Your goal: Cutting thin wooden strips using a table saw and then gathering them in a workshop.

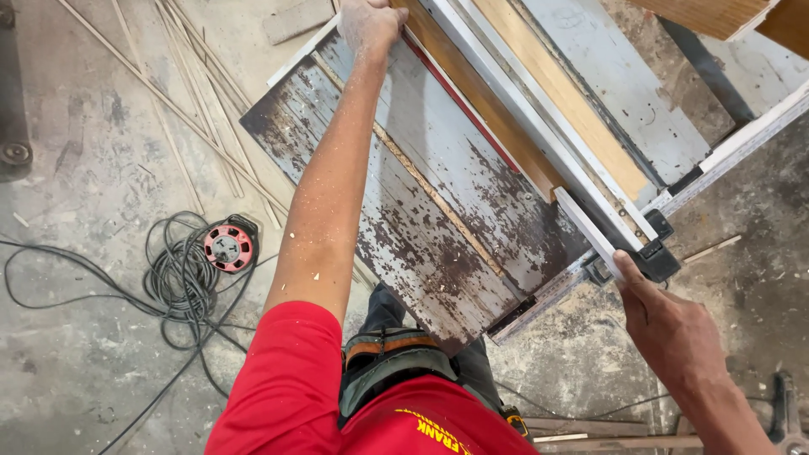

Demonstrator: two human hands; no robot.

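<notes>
A long wooden board lies on the saw table, running slantwise from the near right up to the far left (its far end is cut off at the top). The left hand presses down by it, fingers hidden. The right hand holds the white rail, thumb along it, other fingers hard to see.

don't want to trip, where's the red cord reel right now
In the head view the red cord reel lies on the concrete floor at lower left, amid coiled black cable, left of the person's outstretched left arm.
</notes>
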